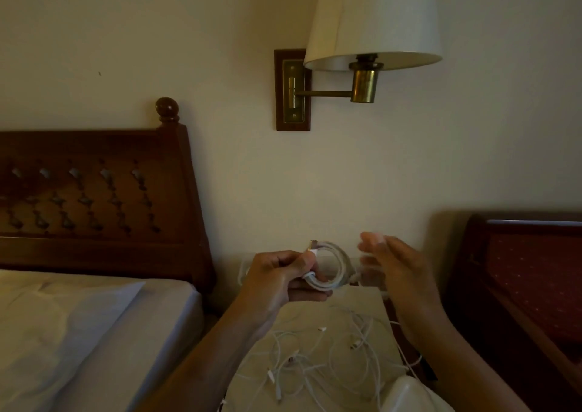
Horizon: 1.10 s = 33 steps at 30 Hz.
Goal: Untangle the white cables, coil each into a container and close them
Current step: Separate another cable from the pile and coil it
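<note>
White cable wound into a small coil (334, 265) sits in my left hand (277, 281), raised above the bench (362, 297); the fingers (300, 264) are curled tight around one side of the loops, and a plug end sticks up at the top of the coil. My right hand (395, 268) hovers just beside the coil, motion-blurred, its fingers straight and released, gripping nothing. Lower down, the other white cables (318, 359) lie in a loose tangle across the bench, plugs scattered among them; any marking on the plugs is too small for me to read. A white container (412, 394) shows at the near right corner of the bench. A bed (78, 333) with a dark carved headboard (94, 191) stands left, and a brass wall lamp (365, 85) hangs above.
</note>
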### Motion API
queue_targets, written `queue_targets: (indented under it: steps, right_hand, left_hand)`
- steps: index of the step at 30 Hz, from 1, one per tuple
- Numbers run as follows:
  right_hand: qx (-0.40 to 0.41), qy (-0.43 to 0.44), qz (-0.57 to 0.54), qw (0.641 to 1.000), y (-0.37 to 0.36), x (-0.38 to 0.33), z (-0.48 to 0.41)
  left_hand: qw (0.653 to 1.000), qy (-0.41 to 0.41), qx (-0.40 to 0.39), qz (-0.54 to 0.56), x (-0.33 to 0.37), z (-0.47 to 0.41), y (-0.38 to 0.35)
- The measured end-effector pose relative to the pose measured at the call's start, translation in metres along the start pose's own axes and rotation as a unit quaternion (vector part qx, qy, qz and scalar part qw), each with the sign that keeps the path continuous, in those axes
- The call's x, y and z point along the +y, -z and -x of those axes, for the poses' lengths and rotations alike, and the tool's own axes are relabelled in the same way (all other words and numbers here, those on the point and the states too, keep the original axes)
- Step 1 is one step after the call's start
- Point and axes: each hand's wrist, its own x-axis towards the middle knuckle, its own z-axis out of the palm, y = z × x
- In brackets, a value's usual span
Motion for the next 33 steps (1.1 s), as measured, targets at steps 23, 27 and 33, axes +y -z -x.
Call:
queue_targets:
  steps: [23, 27, 33]
  right_hand:
    - [-0.078, -0.114, -0.2, 0.97, -0.014, 0.007, 0.015]
    - [-0.037, -0.04, -0.082, 0.995, -0.017, 0.009, 0.016]
    - [-0.075, 0.041, 0.037, 0.996, -0.012, 0.001, 0.007]
  left_hand:
    - [0.997, -0.067, 0.037, -0.022, -0.012, 0.0, -0.008]
    - [0.996, -0.074, 0.032, -0.04, -0.017, -0.001, -0.007]
    - [0.993, -0.069, -0.061, -0.069, -0.01, -0.002, 0.003]
